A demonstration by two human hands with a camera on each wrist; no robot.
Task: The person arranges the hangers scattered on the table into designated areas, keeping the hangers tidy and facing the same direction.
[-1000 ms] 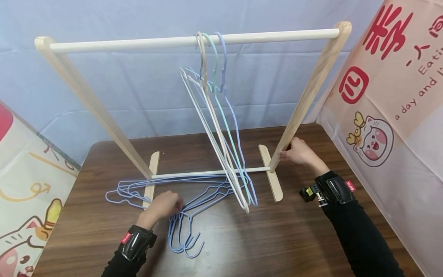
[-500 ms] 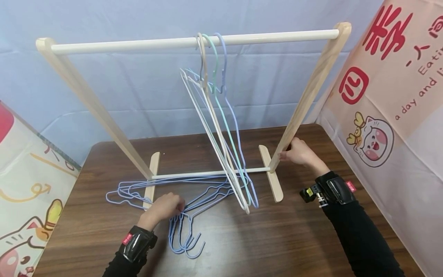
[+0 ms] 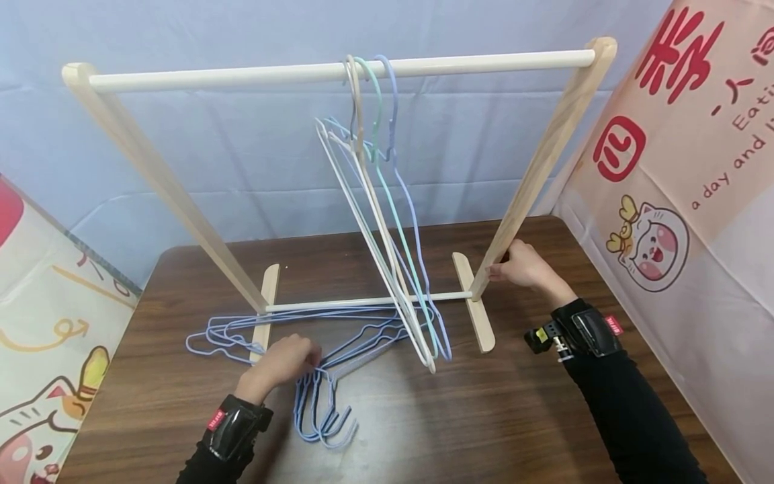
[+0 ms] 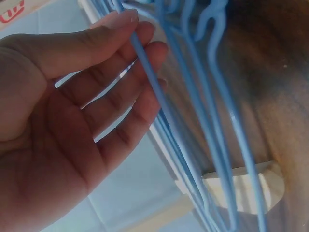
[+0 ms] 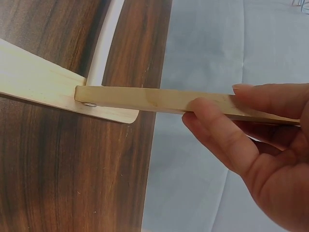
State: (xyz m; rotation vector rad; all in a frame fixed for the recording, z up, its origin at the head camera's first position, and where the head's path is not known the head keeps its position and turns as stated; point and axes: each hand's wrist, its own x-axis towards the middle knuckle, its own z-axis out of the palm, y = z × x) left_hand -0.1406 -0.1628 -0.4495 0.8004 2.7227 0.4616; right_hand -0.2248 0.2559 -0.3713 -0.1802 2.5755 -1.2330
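Note:
Several blue wire hangers (image 3: 297, 410) lie in a pile on the brown table, their hooks toward the front. My left hand (image 3: 284, 363) is over the pile; in the left wrist view, its thumb and fingers pinch the arm of one blue hanger (image 4: 166, 104). On the right, my right hand (image 3: 525, 265) grips the lower part of the wooden side post (image 5: 159, 99) of the hanger rack. A white hanger (image 3: 431, 366), a mint hanger (image 3: 376, 94) and a blue hanger (image 3: 394, 87) are among those hooked on the top rail (image 3: 242, 76).
The rack's left foot (image 3: 270, 286) lies partly beneath the piled hangers. Its right foot (image 3: 478, 316) and white lower bar (image 3: 338, 304) rest low at the table (image 3: 393, 430). Pale blue cloth (image 3: 242, 168) hangs behind, and printed cloth (image 3: 677, 202) stands along the right side.
The front hanger of the pile has shifted slightly and looks blurred now under my left hand. My right hand stays on the post, and the hung hangers are nearly still.

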